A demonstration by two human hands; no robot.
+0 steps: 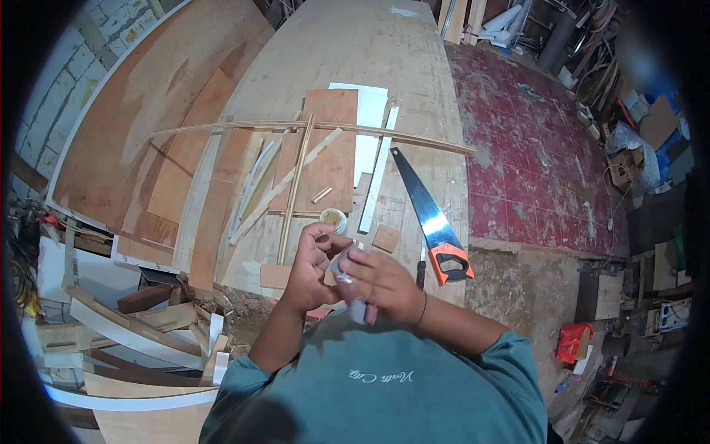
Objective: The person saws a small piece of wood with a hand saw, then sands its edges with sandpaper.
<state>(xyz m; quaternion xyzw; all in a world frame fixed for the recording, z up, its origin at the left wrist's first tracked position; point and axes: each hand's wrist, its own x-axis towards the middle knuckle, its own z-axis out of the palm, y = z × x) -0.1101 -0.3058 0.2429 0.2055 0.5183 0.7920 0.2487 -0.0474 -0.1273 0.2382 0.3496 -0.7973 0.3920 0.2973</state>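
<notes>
My right hand [384,285] is closed around a limp, pinkish, partly shiny piece [352,290], perhaps a sheet or packet, in front of my chest. My left hand [305,268] is beside it with its fingers curled. Anything within the left fingers is too hidden to name. A small pale tip [359,244] shows above the right fingers. Just beyond the left fingertips stands a small round tub [333,219] with yellowish contents. A small square wooden block [386,237] lies to the right of the tub, and a short wooden piece [322,194] lies behind it.
A handsaw [427,203] with an orange and black handle lies on the right of the wooden worktable [325,44]. Thin wooden strips [296,177] cross a brown board [336,118]. A white strip [379,174] lies nearby. Large panels lean left; red flooring is right.
</notes>
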